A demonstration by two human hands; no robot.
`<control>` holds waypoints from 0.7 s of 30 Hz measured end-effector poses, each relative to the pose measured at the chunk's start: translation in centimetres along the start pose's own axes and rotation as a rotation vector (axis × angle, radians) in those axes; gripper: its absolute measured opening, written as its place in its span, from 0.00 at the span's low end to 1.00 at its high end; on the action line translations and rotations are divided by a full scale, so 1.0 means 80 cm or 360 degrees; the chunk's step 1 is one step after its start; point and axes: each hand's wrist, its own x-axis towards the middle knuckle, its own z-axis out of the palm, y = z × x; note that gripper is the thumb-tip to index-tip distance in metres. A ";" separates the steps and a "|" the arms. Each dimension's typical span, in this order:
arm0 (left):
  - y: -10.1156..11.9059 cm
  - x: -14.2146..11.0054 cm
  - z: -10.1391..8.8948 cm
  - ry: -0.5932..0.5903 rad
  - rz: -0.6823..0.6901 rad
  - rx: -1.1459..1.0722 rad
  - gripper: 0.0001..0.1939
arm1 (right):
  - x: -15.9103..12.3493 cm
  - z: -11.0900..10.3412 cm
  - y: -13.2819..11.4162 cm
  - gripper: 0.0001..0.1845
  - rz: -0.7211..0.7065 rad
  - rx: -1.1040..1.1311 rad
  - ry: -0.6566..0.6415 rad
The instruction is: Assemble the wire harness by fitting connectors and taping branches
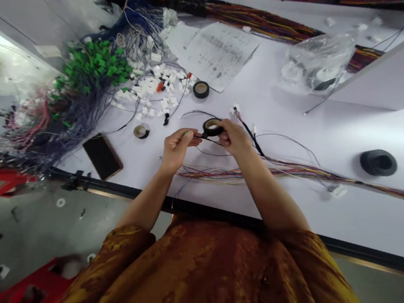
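My right hand (234, 138) grips a roll of black electrical tape (212, 127) by its edge, and a black wire runs past the roll. My left hand (176, 148) pinches thin wires (198, 136) with its fingertips close to the roll, and a small green tip shows at the fingers. A loose bundle of multicoloured wires (294, 172) lies on the white table (283, 209) just right of my hands, with a white connector (338, 190) at one end.
Two more tape rolls (201, 89) (141, 131) lie left of my hands, near a heap of white connectors (154, 87) and green-tagged wire bunches (95, 64). A phone (102, 156), printed sheet (215, 53), plastic bag (318, 60) and dark rubber ring (378, 162) also lie on the table.
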 end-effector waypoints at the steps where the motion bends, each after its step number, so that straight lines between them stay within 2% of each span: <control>1: -0.005 0.002 -0.001 0.0063 -0.0042 -0.0023 0.20 | -0.010 -0.005 0.009 0.06 -0.0124 -0.0028 0.0078; 3: -0.012 0.007 -0.001 0.0129 -0.0123 -0.0043 0.21 | -0.040 -0.016 0.033 0.15 -0.0498 -0.0297 0.0139; 5: -0.015 0.012 -0.001 0.0106 -0.0210 -0.0097 0.21 | -0.073 -0.024 0.058 0.21 -0.0887 -0.0817 0.0018; 7: -0.012 0.014 -0.001 0.0041 -0.0294 -0.0197 0.21 | -0.094 -0.024 0.075 0.20 -0.1123 -0.1193 -0.0089; 9: -0.006 0.012 0.001 -0.0032 -0.0299 -0.0261 0.21 | -0.093 -0.016 0.076 0.14 -0.1185 -0.1161 0.0004; 10: -0.001 0.010 0.002 -0.0067 -0.0259 -0.0258 0.21 | -0.085 -0.011 0.070 0.14 -0.1137 -0.1012 0.0104; 12: 0.007 0.004 0.003 -0.0140 -0.0138 -0.0185 0.21 | -0.060 -0.002 0.053 0.17 -0.0862 -0.0624 0.0278; 14: 0.012 -0.002 0.004 -0.0194 -0.0070 -0.0090 0.20 | -0.036 0.000 0.036 0.17 -0.0459 -0.0244 0.0279; 16: 0.009 -0.005 0.003 -0.0152 -0.0092 -0.0073 0.20 | -0.023 -0.008 0.028 0.14 -0.0176 0.0093 0.0215; 19: -0.006 -0.003 -0.001 0.0053 -0.0235 -0.0227 0.21 | -0.028 -0.029 0.034 0.18 -0.0114 0.0383 0.0221; 21: -0.019 0.001 -0.002 0.0011 -0.0342 -0.0351 0.23 | -0.039 -0.043 0.044 0.23 -0.0158 0.0407 0.0227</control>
